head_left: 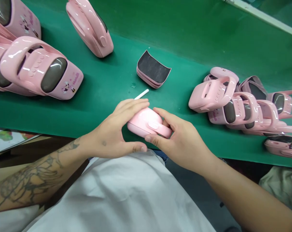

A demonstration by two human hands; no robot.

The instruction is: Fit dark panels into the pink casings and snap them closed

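Observation:
A small glossy pink plastic housing with a looped handle point(144, 121) is between my hands, close to the table's near edge. The fingers of my right hand point(182, 138) and its thumb are closed round the handle end. My left hand point(117, 129) has its fingers stretched along the far left side of the housing, touching it, while its thumb stays apart from it. Just beyond my left fingertips lies a thin white stick point(142, 94), its near end hidden by the hand. Farther back rests a curved dark-grey piece with a pink rim point(154, 69).
Pink housings with dark windows point(54, 75) stand at the left, and another pink housing point(91, 29) is at the back left. Several more pink housings point(213, 95) are piled at the right. The green table point(107, 80) meets a green back panel.

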